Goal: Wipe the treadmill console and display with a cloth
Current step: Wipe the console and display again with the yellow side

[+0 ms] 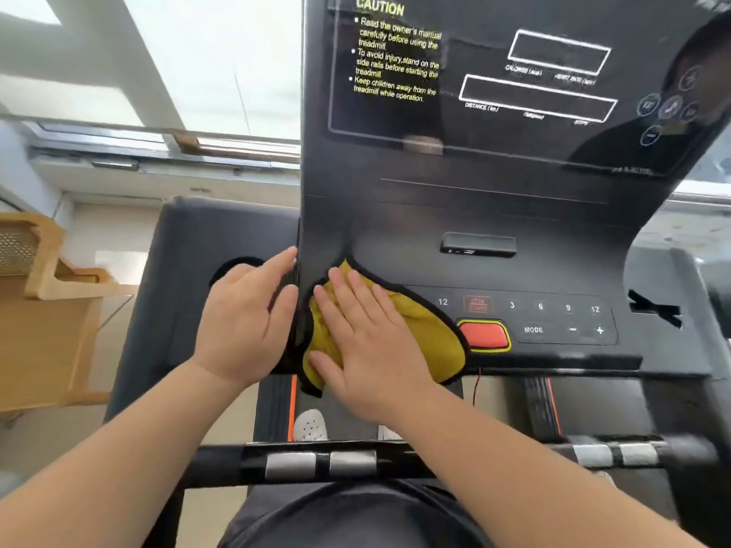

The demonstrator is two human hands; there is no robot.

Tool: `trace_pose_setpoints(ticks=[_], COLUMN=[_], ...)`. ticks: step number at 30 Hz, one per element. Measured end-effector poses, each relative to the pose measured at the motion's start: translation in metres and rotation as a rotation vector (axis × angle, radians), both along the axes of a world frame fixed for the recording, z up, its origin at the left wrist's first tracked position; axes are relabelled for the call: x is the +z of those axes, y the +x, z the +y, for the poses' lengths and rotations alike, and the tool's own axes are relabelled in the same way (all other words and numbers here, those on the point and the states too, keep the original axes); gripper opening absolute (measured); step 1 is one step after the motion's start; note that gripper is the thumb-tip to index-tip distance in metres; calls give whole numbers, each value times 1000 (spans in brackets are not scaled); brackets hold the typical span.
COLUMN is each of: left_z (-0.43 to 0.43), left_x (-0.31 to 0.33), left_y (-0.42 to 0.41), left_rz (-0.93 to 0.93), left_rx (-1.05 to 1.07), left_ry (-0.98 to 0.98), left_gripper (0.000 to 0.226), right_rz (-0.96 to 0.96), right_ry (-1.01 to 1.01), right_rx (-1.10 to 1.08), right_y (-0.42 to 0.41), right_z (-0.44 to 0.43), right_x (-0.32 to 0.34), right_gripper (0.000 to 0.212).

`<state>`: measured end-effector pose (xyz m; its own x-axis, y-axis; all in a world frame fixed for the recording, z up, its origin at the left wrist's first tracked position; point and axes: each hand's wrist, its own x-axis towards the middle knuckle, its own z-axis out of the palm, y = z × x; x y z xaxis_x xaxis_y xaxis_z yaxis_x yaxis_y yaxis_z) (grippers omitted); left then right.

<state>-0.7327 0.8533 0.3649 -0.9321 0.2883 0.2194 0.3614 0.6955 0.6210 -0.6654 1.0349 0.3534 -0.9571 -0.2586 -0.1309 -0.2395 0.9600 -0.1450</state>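
A black treadmill console (494, 215) fills the upper right, with a glossy display (514, 85) carrying yellow caution text and white outlined boxes. A yellow cloth (431, 338) with a black edge lies on the left end of the button panel. My right hand (364, 330) lies flat on the cloth, fingers spread, pressing it against the console. My left hand (245, 322) rests on the console's left edge, fingertips touching the side. The cloth covers the panel's left buttons.
A red stop button (484, 336) with a yellow rim sits right of the cloth, beside number, MODE, minus and plus keys (553, 318). A black handlebar with silver grip sensors (320, 464) crosses below my arms. A wooden shelf (43, 294) stands at left, under a window.
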Motion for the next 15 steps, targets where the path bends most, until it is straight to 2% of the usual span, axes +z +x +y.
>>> trace_pose_setpoints(ticks=[5, 8, 10, 15], left_z=[5, 1, -1, -3], left_x=[-1, -1, 0, 0], left_y=[-8, -9, -10, -15], left_rz=[21, -2, -31, -53], left_rx=[-50, -52, -49, -51], left_ry=[54, 99, 98, 90], left_gripper=[49, 49, 49, 48], right_rz=[-85, -79, -38, 43], right_ry=[177, 156, 115, 16], right_rx=[-302, -456, -399, -57], right_y=[17, -1, -12, -13], right_z=[56, 46, 21, -22], right_x=[10, 11, 9, 0], right_gripper=[96, 104, 94, 70])
